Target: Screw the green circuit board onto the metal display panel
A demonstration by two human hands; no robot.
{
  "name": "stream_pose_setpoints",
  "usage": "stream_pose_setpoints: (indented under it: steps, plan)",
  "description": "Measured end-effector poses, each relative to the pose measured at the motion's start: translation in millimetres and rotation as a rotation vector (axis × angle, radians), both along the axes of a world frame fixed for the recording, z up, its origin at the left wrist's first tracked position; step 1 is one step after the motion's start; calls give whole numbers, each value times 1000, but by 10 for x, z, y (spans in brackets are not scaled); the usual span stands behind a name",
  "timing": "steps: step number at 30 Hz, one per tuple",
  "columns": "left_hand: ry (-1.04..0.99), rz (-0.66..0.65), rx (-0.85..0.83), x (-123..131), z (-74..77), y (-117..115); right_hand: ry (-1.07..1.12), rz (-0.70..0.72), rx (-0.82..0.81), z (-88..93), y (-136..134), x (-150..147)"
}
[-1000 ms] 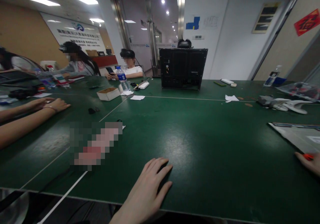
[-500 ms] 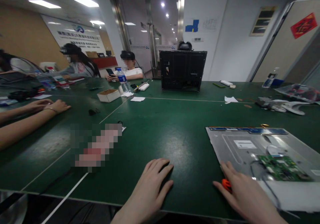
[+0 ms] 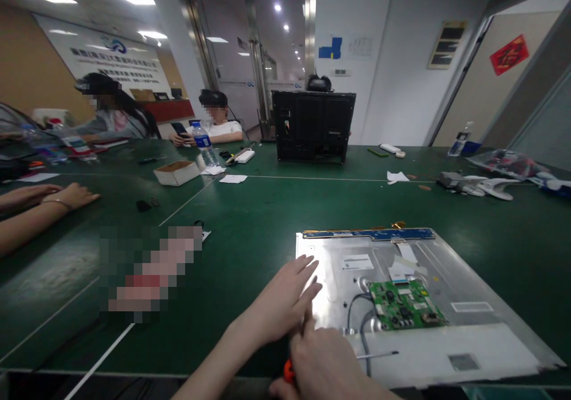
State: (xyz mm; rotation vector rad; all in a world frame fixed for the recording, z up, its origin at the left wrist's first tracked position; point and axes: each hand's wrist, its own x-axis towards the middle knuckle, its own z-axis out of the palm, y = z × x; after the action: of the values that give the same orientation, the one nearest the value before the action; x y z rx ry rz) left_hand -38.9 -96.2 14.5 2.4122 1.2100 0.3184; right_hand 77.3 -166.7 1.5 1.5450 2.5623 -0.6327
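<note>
An LCD panel [image 3: 450, 355] lies back up in front of me, showing a metal plate, a green circuit board [image 3: 405, 305] with grey cables, and a blue strip board [image 3: 370, 234] along its far edge. My left hand [image 3: 285, 296] reaches over the panel's left edge, fingers stretched out, holding nothing visible. Just below it, my right hand [image 3: 330, 358] is closed around a screwdriver [image 3: 289, 370]. Its orange handle shows at the left of the fist, and a thin shaft sticks out to the right over the panel. The hands overlap in view, hiding the panel's near left corner.
A black monitor housing [image 3: 314, 126] stands at the table's far side. A pixelated item [image 3: 156, 269] lies left, with a white strip below it. Farther off are a cardboard box [image 3: 172, 175], a water bottle [image 3: 202, 137] and white parts [image 3: 482, 184]. Another person's arms [image 3: 53, 206] rest at left.
My view has turned right and the panel appears farther left. My right hand, with the screwdriver, has come in beside my left hand, which has moved up and right onto the panel's edge.
</note>
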Motion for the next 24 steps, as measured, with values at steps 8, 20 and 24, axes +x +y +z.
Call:
stream_pose_setpoints:
  steps: [8, 20, 24]
  plan:
    - [115, 4, -25, -20, -156, 292, 151, 129, 108, -222, 25, -450]
    - [325, -24, 139, -520, -261, 279, 203, 326, 214, 268, -117, 613]
    - [281, -45, 170, -723, -260, 334, 155, -42, 188, 373, -47, 1182]
